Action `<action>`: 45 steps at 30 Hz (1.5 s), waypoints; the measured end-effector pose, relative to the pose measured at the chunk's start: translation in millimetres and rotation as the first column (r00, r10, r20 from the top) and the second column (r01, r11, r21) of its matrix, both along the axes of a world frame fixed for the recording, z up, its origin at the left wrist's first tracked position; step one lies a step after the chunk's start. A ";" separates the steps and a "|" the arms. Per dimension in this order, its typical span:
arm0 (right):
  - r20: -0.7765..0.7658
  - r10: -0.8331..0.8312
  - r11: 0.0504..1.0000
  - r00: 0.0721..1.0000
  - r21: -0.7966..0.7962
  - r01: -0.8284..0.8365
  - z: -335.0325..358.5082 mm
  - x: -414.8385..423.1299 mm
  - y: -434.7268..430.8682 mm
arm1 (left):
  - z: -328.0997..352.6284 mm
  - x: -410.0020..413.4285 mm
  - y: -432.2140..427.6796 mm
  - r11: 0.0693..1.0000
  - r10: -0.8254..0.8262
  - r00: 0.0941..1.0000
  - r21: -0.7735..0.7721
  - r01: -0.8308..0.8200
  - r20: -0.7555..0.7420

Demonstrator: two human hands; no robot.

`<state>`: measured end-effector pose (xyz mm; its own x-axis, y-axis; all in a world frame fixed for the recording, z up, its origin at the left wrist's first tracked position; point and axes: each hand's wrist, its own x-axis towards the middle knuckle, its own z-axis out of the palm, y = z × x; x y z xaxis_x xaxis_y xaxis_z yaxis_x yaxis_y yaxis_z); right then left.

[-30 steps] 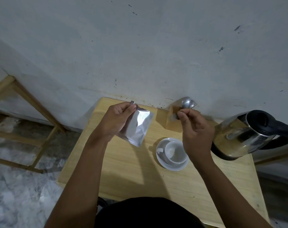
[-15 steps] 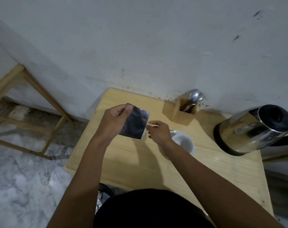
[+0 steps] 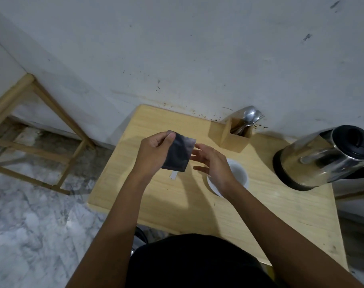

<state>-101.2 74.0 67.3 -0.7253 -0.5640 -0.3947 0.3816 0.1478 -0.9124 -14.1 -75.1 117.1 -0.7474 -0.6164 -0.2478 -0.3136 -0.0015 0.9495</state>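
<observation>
Pinching with thumb and curled fingers, my left hand [image 3: 154,154] holds the dark foil sachet [image 3: 180,154] by its upper left corner, in the air above the wooden table [image 3: 177,208]. Just beside the sachet's right edge, my right hand [image 3: 215,166] is loose, its fingers [image 3: 197,157] spread and gripping nothing. A small pale strip [image 3: 173,175] lies on the table right under the sachet. I take it for the torn-off top, so opening looks done and pouring is the step in hand. Partly under my right hand sits the white cup [image 3: 238,173] on its saucer [image 3: 212,185]. Next I need to carry the sachet rightward over the cup and tip the open edge down steadily. Farther out stand the wooden cutlery holder [image 3: 233,140] with spoons [image 3: 249,116] and the steel kettle [image 3: 322,159].
</observation>
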 end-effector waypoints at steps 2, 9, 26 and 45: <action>-0.103 0.043 0.999 0.994 0.024 -0.041 0.4 5.3 14.0 | 1.6 -6.8 10.0 0.999 -0.033 0.999 0.000 0.033 -0.017; -0.409 -0.105 0.986 0.907 0.077 0.149 -4.3 -1.2 48.8 | -2.3 -27.9 37.4 0.965 -0.189 0.981 -0.181 0.192 0.032; -0.706 -0.196 0.913 0.681 0.122 0.389 -37.6 28.4 117.6 | -7.1 -61.1 133.1 0.950 -0.216 0.975 -0.216 0.223 0.058; -0.507 -0.051 0.876 0.860 0.392 0.283 -33.9 2.8 170.2 | -109.3 -42.9 87.9 0.670 -0.435 0.785 -0.423 0.609 0.441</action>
<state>-98.4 244.2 33.4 -0.9509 -0.2675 -0.1558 -0.0172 0.5483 -0.8361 -57.0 12.7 7.8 -0.9348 -0.2367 -0.2647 -0.3527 0.7061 0.6140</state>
